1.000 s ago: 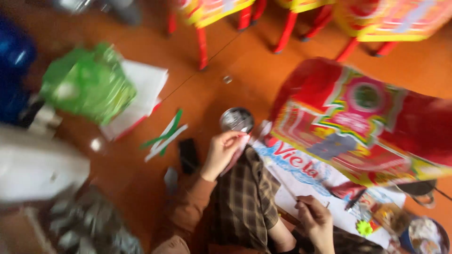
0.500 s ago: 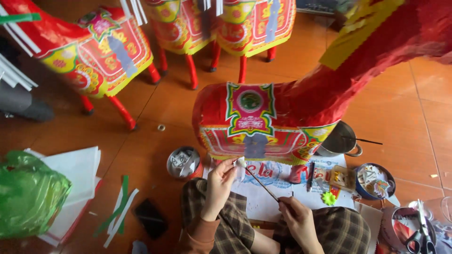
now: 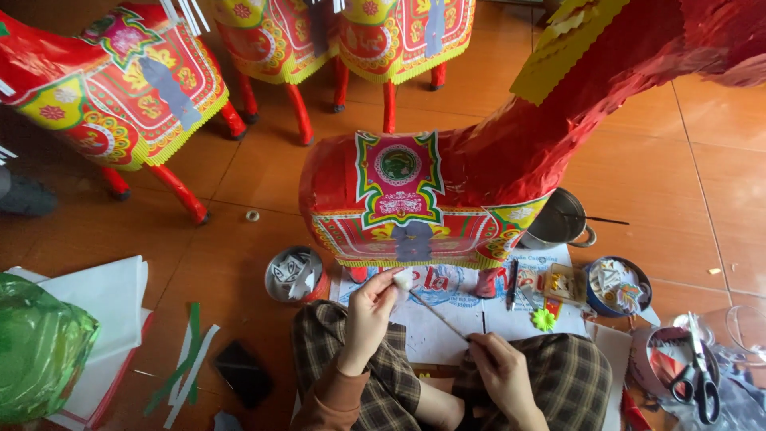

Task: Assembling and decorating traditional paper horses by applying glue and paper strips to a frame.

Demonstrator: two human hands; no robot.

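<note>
1. Plaid trousers [image 3: 383, 359] cover the seated person's crossed legs at the bottom edge.
2. Right hand [image 3: 499, 371] pinches the near end of a thin stick [image 3: 439, 315]; fingers pressed together on it.
3. Stick runs up and left from that grip to the left hand [image 3: 371, 303].
4. Left hand pinches a small white scrap [image 3: 403, 280] at the stick's far tip, fingertips closed.
5. Scrap sits just under the fringed lower edge of the red paper horse [image 3: 415, 191].
6. White printed sheet [image 3: 447, 319] lies beneath both hands.
7. Round tin [image 3: 294, 274] left of the hands; blue tin [image 3: 614, 287] and scissors [image 3: 694, 375] to the right.
8. Metal pot [image 3: 558, 219] behind the horse; more paper horses [image 3: 120, 80] farther back.
</note>
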